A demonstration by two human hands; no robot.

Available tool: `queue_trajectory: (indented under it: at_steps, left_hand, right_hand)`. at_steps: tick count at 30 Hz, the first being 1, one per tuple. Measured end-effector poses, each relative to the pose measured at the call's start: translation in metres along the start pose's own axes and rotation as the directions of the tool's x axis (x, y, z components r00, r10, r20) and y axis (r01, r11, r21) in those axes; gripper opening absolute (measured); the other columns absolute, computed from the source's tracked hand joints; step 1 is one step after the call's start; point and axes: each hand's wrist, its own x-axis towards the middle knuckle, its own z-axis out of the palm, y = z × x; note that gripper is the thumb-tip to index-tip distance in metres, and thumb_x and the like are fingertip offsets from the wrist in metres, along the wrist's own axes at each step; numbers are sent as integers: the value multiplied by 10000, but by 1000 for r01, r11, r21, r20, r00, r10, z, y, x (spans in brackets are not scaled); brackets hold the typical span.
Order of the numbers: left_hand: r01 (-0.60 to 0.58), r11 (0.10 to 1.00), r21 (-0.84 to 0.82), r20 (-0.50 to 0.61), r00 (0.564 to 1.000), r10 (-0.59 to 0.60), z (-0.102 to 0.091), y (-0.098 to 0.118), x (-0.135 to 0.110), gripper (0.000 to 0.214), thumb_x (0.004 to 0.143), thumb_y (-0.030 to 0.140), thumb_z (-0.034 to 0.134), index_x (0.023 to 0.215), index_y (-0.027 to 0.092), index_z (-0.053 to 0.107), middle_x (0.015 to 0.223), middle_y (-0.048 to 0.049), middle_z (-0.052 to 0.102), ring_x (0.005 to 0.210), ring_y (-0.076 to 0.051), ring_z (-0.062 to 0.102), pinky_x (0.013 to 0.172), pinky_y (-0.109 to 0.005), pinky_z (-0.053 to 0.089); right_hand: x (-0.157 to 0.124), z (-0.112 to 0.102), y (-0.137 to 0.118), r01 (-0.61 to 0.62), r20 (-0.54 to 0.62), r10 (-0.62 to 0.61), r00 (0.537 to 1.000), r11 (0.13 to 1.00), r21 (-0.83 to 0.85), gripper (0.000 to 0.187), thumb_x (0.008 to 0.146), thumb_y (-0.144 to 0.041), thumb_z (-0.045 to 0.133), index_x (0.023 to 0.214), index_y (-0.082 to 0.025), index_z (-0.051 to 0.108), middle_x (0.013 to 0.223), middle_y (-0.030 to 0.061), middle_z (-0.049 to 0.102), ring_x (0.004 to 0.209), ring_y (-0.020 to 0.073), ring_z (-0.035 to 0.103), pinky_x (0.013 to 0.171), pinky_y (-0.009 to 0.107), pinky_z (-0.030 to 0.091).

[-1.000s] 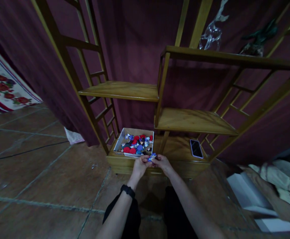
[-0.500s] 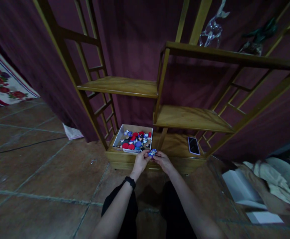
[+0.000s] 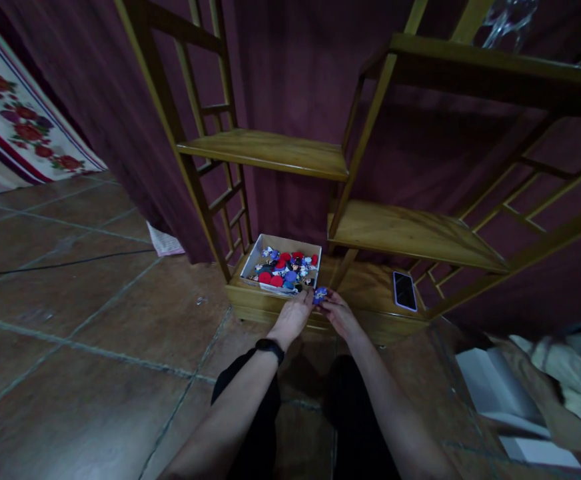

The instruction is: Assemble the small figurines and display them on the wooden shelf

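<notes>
My left hand [image 3: 295, 315] and my right hand [image 3: 339, 313] meet in front of the lowest board of a wooden shelf unit [image 3: 370, 293]. Both pinch a small blue and white piece [image 3: 320, 293] between their fingertips. A black band sits on my left wrist. Just behind the hands stands an open cardboard box [image 3: 265, 245] filled with several small red, blue and white pieces. The piece I hold is beside the box's near right corner.
A phone [image 3: 405, 291] lies flat on the lowest board to the right. Two bare wooden shelves [image 3: 270, 150] hang above. A dark red curtain is behind. Tiled floor spreads left; white boxes [image 3: 490, 387] and cloth [image 3: 565, 373] lie at right.
The view has shifted and tilted down a little. Both hands have kept hold of the small blue piece and moved forward, closer to the box and the lowest board.
</notes>
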Motion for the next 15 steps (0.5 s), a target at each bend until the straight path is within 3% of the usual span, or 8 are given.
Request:
queue_trajectory:
  at_steps: [9,12,15]
  left_hand:
    - [-73,995,74,-13,997,74,4,-1,0,483,816,45,390,1293,115,370,1109,-151,551,1022,-215,551,875,-324,430]
    - [-20,1000,-14,-36,999,19,6,-2,0,429,832,91,414,1259,133,417,1099,-139,562,980,-209,572,847,-313,444]
    - [47,977,-206,-65,996,-62,9,-4,2,365,838,162,459,1202,172,480,1118,-117,568,930,-191,594,805,-289,463]
  right_hand:
    - [1,-2,0,-39,39,41,998,998,-59,310,578,-147,704,879,-200,654,910,8,684,811,149,614,741,279,483]
    - [-1,-1,-1,-35,40,38,998,998,-55,297,587,-151,708,875,-205,659,896,6,688,816,152,620,745,280,492]
    - [-2,-1,-2,-42,51,45,998,997,-62,299,605,-156,718,895,-203,659,913,14,688,823,146,626,744,266,494]
